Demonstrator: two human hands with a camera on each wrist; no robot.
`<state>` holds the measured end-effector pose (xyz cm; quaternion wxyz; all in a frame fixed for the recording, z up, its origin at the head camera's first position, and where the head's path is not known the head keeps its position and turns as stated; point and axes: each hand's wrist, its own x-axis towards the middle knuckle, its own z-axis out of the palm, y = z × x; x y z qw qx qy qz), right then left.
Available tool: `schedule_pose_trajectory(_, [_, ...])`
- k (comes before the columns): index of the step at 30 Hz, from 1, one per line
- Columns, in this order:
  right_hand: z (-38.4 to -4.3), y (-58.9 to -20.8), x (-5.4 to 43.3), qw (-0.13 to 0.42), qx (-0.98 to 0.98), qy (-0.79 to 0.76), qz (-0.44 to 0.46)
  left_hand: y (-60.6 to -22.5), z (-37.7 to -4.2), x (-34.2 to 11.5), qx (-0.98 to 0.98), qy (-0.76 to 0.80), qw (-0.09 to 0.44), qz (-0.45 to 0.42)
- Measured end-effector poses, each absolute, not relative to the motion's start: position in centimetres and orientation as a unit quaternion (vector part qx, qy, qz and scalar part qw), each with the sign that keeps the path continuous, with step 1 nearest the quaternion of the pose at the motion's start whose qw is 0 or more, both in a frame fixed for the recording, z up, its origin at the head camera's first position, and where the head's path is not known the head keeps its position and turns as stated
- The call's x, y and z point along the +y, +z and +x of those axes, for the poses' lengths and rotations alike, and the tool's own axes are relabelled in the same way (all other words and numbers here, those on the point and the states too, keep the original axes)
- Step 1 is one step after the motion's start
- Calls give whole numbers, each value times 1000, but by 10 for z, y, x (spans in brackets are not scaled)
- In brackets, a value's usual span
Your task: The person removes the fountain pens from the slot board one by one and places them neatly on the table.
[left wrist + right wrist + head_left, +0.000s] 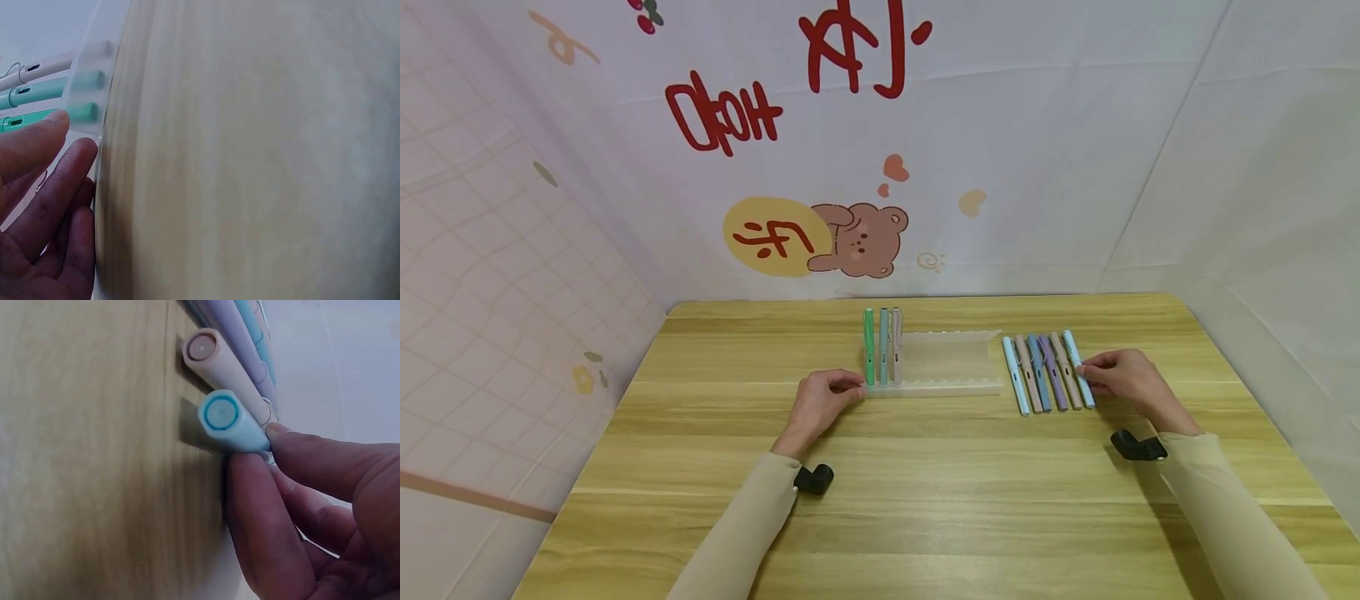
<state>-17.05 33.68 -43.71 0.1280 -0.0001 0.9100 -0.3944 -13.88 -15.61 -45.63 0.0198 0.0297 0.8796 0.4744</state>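
A translucent plastic pen rack (pixel 951 389) lies on the table with a green pen (pixel 869 346), a teal pen (pixel 883 346) and a pale pinkish pen (pixel 897 350) side by side in its left end. My left hand (pixel 826 407) holds the rack's near left corner, thumb beside the green pen's end in the left wrist view. To the right of the rack, several pens lie in a row. At the row's right end my right hand (pixel 1123 379) pinches a light blue pen (pixel 232 422) between thumb and fingers. Beside that pen lies a beige pen (pixel 228 372).
The row also has a purple pen (pixel 1052 375), a blue pen (pixel 1040 375) and another light blue pen (pixel 1015 379) at its left end. A printed cloth wall (pixel 1037 125) rises behind the wooden table (pixel 925 492). Each wrist carries a black camera (pixel 815 479).
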Motion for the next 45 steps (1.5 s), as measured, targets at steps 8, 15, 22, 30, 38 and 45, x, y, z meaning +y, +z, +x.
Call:
schedule_pose_trajectory(8, [-171,-438,336,121,922,-367,-4,-456,-139,-156,879,476,22,30])
schedule_pose_trajectory(15, [-172,-438,335,123,926,-356,-2,-457,-139,-156,878,476,22,32])
schedule_pose_trajectory(22, [-172,-439,337,129,925,-358,9,-458,-139,-156,876,481,21,33])
schedule_pose_trajectory(30, [-169,-441,336,121,927,-354,12,-459,-138,-156,874,484,19,31])
schedule_pose_trajectory(38, [-168,-442,334,121,919,-374,20,-459,-137,-157,875,482,19,32])
schedule_pose_trajectory(45, [-162,-441,335,100,915,-389,47,-459,-138,-156,876,481,20,34])
